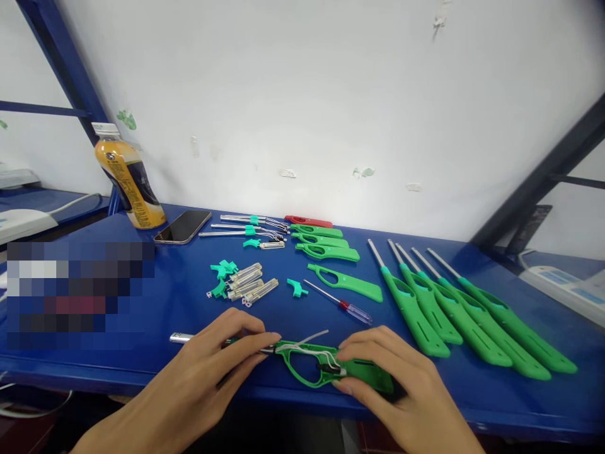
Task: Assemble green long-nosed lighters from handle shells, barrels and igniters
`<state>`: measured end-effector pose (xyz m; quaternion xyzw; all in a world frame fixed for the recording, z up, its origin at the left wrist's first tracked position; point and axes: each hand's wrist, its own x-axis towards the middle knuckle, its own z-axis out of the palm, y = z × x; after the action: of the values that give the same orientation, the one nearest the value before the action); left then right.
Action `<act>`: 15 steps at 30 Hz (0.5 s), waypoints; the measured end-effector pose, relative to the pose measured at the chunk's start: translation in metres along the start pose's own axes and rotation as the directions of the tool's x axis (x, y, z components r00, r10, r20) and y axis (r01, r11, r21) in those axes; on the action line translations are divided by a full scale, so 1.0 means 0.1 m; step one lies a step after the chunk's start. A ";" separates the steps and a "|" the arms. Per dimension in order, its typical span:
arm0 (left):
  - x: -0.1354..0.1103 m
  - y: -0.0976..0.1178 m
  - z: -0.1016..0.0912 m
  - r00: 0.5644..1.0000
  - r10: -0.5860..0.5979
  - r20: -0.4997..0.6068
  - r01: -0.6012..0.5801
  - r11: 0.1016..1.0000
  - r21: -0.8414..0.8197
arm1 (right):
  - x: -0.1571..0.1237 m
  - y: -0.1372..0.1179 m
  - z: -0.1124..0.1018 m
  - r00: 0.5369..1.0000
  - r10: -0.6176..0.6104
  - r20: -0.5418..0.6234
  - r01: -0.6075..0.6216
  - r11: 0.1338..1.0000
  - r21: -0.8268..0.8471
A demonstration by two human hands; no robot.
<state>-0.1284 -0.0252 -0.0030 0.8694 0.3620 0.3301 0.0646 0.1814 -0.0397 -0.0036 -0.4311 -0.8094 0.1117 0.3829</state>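
Near the front edge of the table lies an opened green lighter handle half (309, 379), its inside facing up, with thin white wires and a small black part in it. My left hand (227, 362) is closed around the metal lighter tube (180, 338) where it meets the handle. The fingers of my right hand (394, 372) pinch the black igniter (329, 369) and the handle around it; my fingertips partly hide the grip. Beyond my hands are a screwdriver (354, 311), a loose teal trigger (296, 288) and several clear fuel tubes (253, 287).
Several assembled green lighters (449, 302) lie at the right. Behind are green handle halves (347, 282), a red handle half (309, 221) and wired metal tubes (227, 234). Teal triggers (220, 289), a phone (184, 226) and a drink bottle (130, 180) are on the left.
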 end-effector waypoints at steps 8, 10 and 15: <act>0.02 0.01 -0.07 0.995 0.063 0.073 -0.063 0.998 0.002 | 0.00 0.01 0.00 1.000 0.010 0.017 -0.009 1.000 -0.002; 0.02 0.00 -0.07 0.994 0.069 0.079 -0.069 0.998 0.001 | 0.00 0.02 0.00 1.000 0.012 0.027 -0.012 1.000 -0.005; 0.01 0.01 -0.05 0.995 0.050 0.084 -0.049 0.999 -0.014 | -0.01 0.02 0.00 0.999 0.020 0.038 -0.019 1.000 -0.008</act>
<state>-0.1302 -0.0262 0.0016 0.8909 0.3351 0.2969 0.0768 0.1829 -0.0391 -0.0052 -0.4383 -0.8128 0.1204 0.3645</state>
